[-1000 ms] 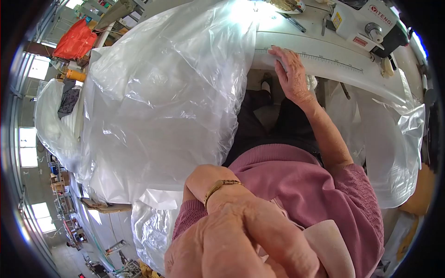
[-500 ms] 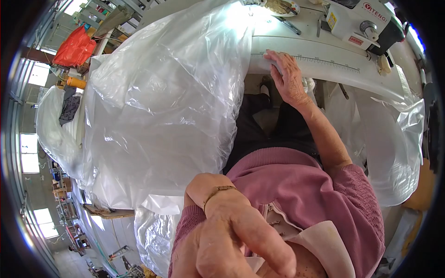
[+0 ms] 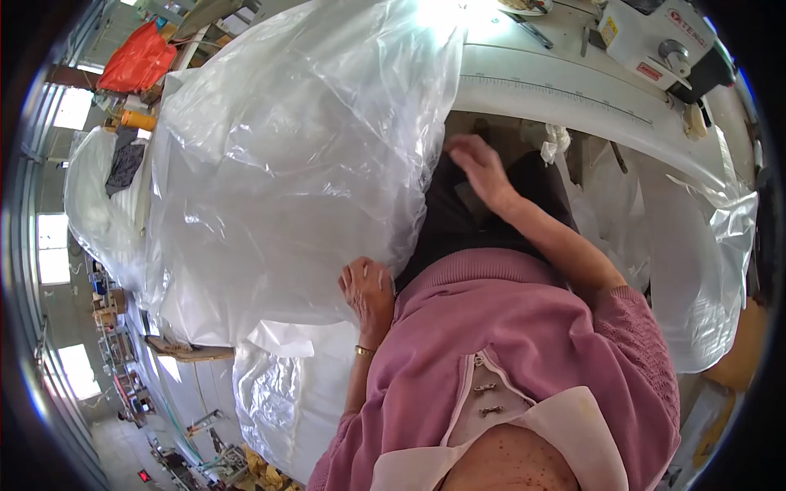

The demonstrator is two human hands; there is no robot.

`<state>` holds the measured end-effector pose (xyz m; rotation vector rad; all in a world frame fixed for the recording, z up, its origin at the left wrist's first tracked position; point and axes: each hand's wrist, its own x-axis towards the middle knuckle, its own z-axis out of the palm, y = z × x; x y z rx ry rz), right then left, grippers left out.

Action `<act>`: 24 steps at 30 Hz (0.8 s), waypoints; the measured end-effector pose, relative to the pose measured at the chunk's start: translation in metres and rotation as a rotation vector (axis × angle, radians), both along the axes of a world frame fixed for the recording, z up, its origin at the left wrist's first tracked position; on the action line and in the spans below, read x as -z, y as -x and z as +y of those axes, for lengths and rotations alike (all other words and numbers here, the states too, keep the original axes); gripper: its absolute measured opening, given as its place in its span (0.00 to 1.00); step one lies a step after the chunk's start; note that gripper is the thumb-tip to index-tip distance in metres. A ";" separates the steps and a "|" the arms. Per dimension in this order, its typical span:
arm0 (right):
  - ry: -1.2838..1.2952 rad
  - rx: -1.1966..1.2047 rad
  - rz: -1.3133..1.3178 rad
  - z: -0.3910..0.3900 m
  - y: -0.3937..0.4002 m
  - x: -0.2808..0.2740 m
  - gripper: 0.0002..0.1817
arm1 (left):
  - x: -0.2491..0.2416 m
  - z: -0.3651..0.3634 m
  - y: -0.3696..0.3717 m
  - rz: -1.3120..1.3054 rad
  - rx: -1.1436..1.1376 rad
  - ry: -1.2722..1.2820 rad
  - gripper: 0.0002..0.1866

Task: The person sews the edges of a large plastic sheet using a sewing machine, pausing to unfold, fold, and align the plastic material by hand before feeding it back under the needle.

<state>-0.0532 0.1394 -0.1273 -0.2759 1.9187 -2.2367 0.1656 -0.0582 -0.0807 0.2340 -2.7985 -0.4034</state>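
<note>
- Head view: the left hand was pressed, fingers curled, on the lower edge of the clear plastic bag, at 9 o'clock of the lap.
- The right hand was held loosely open and empty below the counter.
- Gathering the bag was judged in hand; a second grip seemed required next.

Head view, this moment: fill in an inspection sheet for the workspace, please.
Surface: white sewing table with a printed ruler along its edge.
Job's things: big clear plastic bag, bulging, draped over the table's left end.
Clutter: scissors-like tool; white rag under the edge.
Grippers: left hand against the bag's lower edge; right hand over the lap, blurred, holding nothing.
Cables: nothing seen.
Surroundings: sewing machine; orange bag; more plastic sheeting on the right.
</note>
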 end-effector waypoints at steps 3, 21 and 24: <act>-0.069 -0.096 -0.226 -0.021 -0.014 -0.018 0.12 | 0.030 -0.012 -0.009 0.105 -0.031 -0.274 0.08; -0.270 -0.242 -0.125 -0.020 -0.025 -0.057 0.14 | -0.082 -0.212 -0.066 0.342 -0.551 -0.566 0.10; -0.093 -0.318 -0.192 -0.039 -0.026 -0.046 0.17 | -0.079 -0.271 -0.080 0.457 -0.551 -0.418 0.10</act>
